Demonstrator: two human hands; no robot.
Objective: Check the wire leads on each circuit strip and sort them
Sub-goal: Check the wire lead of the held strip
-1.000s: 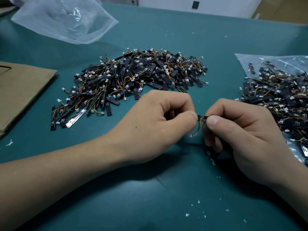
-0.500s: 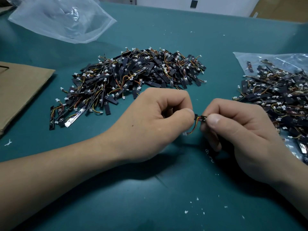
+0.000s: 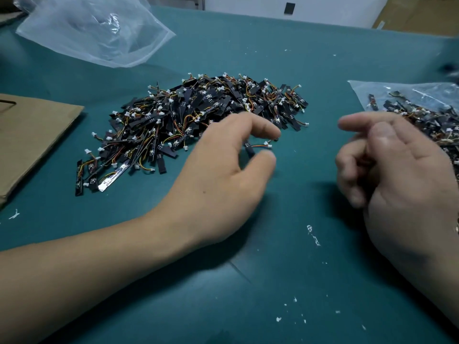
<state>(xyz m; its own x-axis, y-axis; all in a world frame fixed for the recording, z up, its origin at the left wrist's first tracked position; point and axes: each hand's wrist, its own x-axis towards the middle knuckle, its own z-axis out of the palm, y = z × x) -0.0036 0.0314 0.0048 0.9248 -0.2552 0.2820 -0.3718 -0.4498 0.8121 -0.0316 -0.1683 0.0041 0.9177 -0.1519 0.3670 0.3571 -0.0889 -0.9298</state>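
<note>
— Well, which step?
— Sorting, it is judged; a black wired circuit strip (image 3: 249, 149) is seen between the left hand's (image 3: 218, 184) parted fingers (image 3: 267, 130), beside the black strip heap (image 3: 203, 115); the right hand (image 3: 402, 175) is loosely curled, empty.
— Next?
— Another strip must be picked.

Our bare left hand (image 3: 223, 175) reaches forward palm down, forefinger and thumb spread apart. Our bare right hand (image 3: 402, 175) hangs relaxed, forefinger straight, other fingers loosely curled.
</note>
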